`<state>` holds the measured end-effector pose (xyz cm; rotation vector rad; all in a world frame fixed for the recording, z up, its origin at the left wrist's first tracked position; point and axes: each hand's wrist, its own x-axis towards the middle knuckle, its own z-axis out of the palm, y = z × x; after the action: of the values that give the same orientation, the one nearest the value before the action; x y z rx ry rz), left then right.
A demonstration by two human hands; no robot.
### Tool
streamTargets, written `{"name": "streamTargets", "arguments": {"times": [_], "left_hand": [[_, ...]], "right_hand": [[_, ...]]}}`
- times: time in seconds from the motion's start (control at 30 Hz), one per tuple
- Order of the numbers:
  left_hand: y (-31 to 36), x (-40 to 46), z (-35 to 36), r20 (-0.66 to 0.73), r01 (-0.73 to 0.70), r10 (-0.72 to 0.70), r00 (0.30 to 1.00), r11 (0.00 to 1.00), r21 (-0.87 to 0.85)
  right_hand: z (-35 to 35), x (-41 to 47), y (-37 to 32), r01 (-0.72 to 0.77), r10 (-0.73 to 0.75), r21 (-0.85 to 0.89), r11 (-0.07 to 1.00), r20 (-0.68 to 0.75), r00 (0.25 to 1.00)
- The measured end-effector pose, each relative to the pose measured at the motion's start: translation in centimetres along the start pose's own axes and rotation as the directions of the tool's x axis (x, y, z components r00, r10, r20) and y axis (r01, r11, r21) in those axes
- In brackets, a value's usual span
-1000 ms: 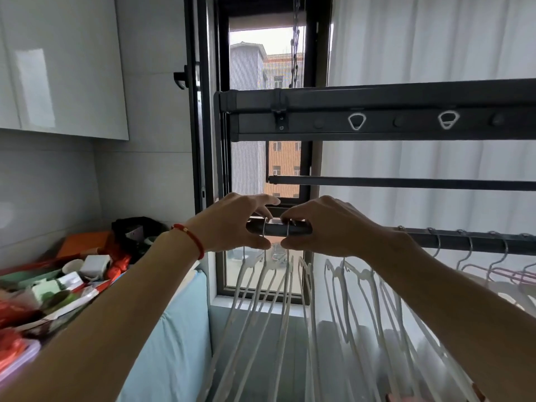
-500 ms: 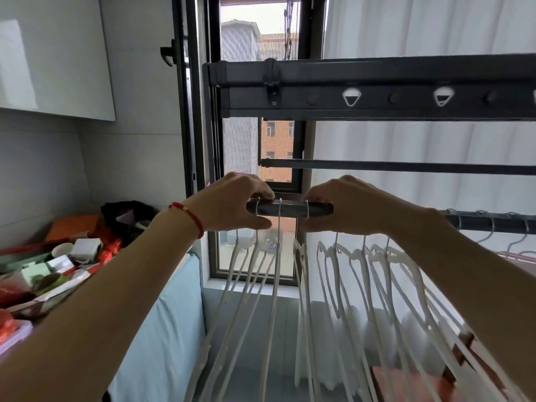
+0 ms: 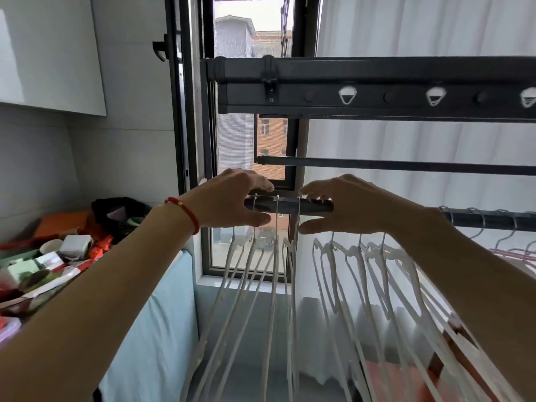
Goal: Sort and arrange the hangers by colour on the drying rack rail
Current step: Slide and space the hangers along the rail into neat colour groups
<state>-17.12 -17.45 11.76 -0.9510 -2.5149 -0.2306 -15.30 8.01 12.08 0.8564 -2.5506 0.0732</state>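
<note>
White curtain (image 3: 420, 30) fills the right side, window (image 3: 249, 140) behind the rack shows buildings outside. Dark rack frame (image 3: 377, 91) runs across the top with white triangular slots; thin bar (image 3: 406, 166) below it. Pale blue cover (image 3: 156, 329) sits lower left, next to a table (image 3: 26, 297) heaped with boxes, red and green packs, a white cup. No writing readable anywhere, labels on the clutter too blurred.

Rail (image 3: 290, 206) is the lowest dark bar, nearest the person, running right out of frame. White hangers (image 3: 362, 271) hang off it in two bunches: about three or four at the rail's left end, a fuller bunch just right of them under the right wrist. Pink hangers (image 3: 513, 250) hang further right on the same rail, well apart from the white ones.

Left hand (image 3: 232, 201), red string bracelet (image 3: 185, 213) on the wrist, curls round the rail's left end, fingers over the top and thumb below, right at the leftmost hook. Right hand (image 3: 345, 206) grips the rail just beside it, fingers over, thumb under, fingertips at a white hanger's hook. A short bare stretch of rail with two hooks shows between the hands.
</note>
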Motion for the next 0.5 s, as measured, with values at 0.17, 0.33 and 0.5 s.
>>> {"name": "streamTargets", "arguments": {"times": [0.17, 0.33, 0.5], "left_hand": [[1.1, 0.5, 0.1, -0.019, -0.044, 0.044, 0.999, 0.999, -0.003], [2.5, 1.6, 0.8, -0.02, -0.09, 0.09, 0.996, 0.996, 0.012], [2.3, 2.1, 1.3, -0.078, -0.073, 0.074, 0.994, 0.997, 0.016]], "right_hand": [[-2.2, -2.4, 1.5, -0.077, 0.076, 0.008, 0.997, 0.051, 0.996], [-2.1, -2.7, 1.3, -0.093, 0.093, 0.0, 0.996, 0.015, 0.996], [-1.6, -2.3, 1.2, -0.078, 0.079, 0.049, 0.996, -0.022, 0.997]]}}
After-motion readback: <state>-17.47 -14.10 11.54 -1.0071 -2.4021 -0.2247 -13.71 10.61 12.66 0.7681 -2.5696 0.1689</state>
